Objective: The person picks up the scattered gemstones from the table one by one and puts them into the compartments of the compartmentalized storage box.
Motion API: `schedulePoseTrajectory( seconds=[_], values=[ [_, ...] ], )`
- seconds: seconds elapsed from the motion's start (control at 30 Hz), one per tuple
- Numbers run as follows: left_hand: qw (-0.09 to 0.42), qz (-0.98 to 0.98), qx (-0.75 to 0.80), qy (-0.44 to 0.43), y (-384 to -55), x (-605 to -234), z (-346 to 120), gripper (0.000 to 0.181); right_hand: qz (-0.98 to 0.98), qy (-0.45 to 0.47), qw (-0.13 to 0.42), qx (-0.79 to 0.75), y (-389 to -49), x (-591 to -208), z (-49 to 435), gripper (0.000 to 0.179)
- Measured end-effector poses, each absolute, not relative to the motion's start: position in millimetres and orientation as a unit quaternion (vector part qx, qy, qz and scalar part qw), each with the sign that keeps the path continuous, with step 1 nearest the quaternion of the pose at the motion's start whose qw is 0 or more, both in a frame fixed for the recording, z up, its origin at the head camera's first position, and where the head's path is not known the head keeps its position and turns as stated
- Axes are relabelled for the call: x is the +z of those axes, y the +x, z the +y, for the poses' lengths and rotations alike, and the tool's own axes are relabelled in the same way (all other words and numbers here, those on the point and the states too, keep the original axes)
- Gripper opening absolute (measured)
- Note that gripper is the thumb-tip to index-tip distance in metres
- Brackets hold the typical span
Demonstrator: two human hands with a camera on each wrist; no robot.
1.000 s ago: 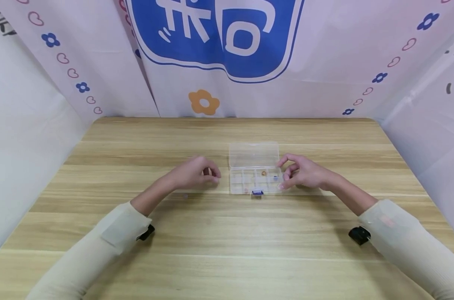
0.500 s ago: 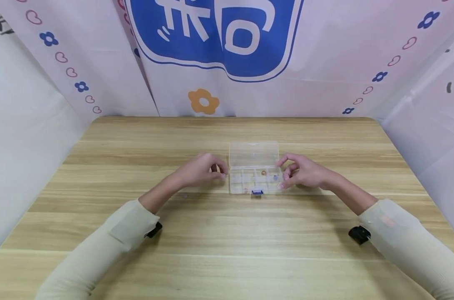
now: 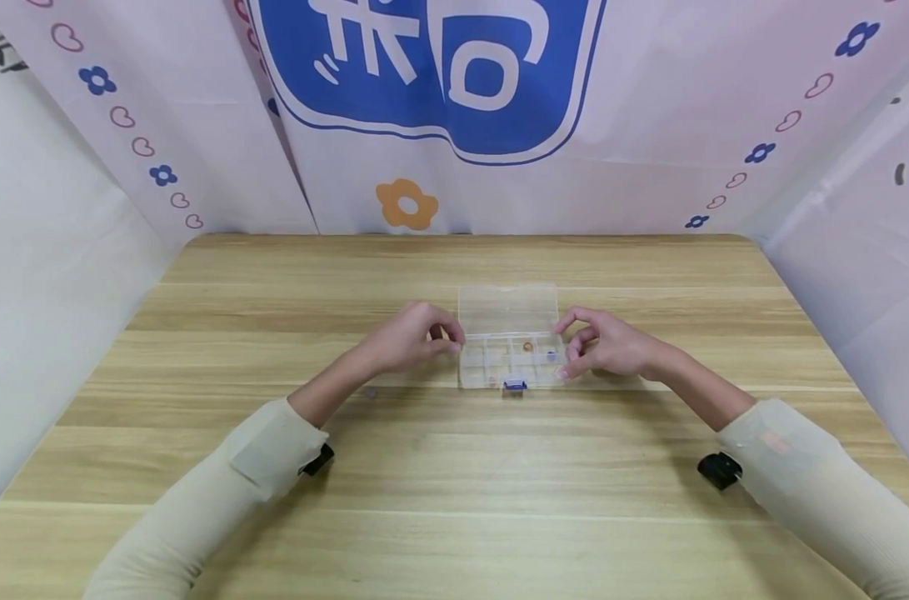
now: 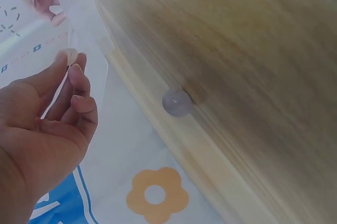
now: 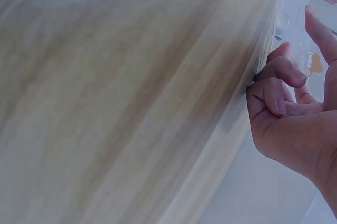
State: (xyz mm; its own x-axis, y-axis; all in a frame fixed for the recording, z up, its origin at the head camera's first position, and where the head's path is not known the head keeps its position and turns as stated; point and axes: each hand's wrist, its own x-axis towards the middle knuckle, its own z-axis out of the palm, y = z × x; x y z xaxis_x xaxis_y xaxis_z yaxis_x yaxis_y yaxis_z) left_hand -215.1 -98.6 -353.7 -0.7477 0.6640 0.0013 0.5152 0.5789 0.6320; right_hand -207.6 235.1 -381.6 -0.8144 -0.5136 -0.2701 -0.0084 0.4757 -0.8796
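Observation:
A clear compartment box [image 3: 472,386] stands on the table, its clear lid [image 3: 508,308] folded back and a blue latch [image 3: 515,385] at its front. At the box's left end, my left hand [image 3: 417,337] pinches a small pale bead [image 4: 71,56] between thumb and fingertips. My right hand [image 3: 611,343] holds the box's right end, index finger by the hinge corner and thumb at the front side. Inside lie an orange ring-like piece [image 3: 527,346], a small blue piece [image 3: 551,355] and a pinkish one [image 3: 492,381].
A translucent round bead [image 4: 177,103] lies loose on the wooden table [image 3: 454,483], left of the box and near my left wrist. Behind the table's far edge hangs a printed white curtain [image 3: 611,196], with white sheets at both sides.
My left hand has moved right, from beside the box up to its left edge. The right hand and the box have stayed where they were.

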Motion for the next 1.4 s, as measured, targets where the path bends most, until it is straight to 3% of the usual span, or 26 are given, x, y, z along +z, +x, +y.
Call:
schedulePoseTrajectory(
  seconds=[0.27,0.87,1.4],
  values=[
    [0.101,0.874,0.348,0.323,-215.4,-356.3,-96.0,0.006,0.819,-0.156,0.262,-0.486,-207.7,-379.7,235.4,0.06],
    [0.124,0.847,0.471,0.214,-212.6,-363.8,-82.7,0.007,0.818,-0.155,0.262,-0.489,-207.6,-381.3,235.3,0.059],
    [0.133,0.84,0.489,0.193,-216.1,-367.0,-80.8,0.009,0.814,-0.157,0.264,-0.493,-207.7,-380.8,235.7,0.06]
  ],
)
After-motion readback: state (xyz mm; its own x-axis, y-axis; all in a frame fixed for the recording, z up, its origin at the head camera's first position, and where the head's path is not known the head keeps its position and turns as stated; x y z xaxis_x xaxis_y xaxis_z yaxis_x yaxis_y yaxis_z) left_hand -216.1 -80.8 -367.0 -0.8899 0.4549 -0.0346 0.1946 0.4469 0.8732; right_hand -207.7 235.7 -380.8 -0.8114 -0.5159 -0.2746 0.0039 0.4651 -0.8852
